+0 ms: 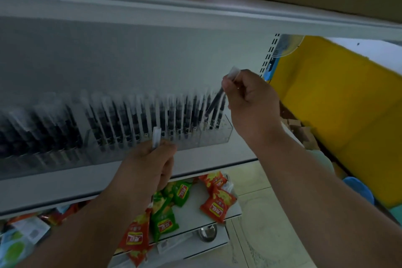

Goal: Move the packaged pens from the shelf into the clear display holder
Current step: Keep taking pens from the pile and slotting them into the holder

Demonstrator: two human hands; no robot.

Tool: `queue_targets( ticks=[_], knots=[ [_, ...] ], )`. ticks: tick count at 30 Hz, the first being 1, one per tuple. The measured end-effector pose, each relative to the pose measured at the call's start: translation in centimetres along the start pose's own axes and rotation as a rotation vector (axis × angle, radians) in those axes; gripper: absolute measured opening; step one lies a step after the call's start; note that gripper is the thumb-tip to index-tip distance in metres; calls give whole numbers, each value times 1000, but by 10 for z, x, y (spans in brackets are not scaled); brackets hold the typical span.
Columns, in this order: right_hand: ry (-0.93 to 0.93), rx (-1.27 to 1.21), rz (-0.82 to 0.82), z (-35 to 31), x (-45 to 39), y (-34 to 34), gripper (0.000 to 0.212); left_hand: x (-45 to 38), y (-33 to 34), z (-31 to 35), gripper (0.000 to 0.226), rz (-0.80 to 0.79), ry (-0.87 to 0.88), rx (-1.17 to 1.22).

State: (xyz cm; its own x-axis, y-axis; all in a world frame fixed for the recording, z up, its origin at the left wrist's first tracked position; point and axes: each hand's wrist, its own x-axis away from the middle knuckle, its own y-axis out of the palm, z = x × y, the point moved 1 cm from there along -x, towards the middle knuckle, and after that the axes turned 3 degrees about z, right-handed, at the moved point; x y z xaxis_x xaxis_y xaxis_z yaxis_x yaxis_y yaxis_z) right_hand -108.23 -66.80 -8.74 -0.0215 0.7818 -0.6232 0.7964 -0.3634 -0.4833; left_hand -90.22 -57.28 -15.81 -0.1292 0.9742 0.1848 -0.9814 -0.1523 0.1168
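Many packaged pens [121, 119] are already stood in the clear display holder [215, 135]; one more is pinched by the right hand [250, 95], another is gripped by the left hand [150, 163].

White shelf [217, 159] — clear display holder [214, 135]

Clear holder [214, 135] sits on white shelf [217, 159], at the right end of a long row of similar holders. Row is packed with dark pens in clear sleeves, upright and leaning slightly; blurred toward the left. Rightmost holder only part filled. One packaged pen [214, 102] tilted above it, lower end among the pens in the holder, white sleeve top pinched at upper end. Second packaged pen [156, 137] upright in front of the row, white top showing.
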Motion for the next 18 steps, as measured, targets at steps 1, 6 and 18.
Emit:
queue_targets(
  ticks=[1, 6, 18],
  knots=[
    [-12, 32, -24, 0, -1, 3, 19, 0, -1, -1, 52, 5, -14, 11],
    [26, 149, -163, 3, -2, 16, 21, 1, -3, -2, 44, 21, -45, 68],
    [119, 339, -317, 18, 18, 31, 24, -7, -3, -2, 51, 72, 39, -90]
  ],
)
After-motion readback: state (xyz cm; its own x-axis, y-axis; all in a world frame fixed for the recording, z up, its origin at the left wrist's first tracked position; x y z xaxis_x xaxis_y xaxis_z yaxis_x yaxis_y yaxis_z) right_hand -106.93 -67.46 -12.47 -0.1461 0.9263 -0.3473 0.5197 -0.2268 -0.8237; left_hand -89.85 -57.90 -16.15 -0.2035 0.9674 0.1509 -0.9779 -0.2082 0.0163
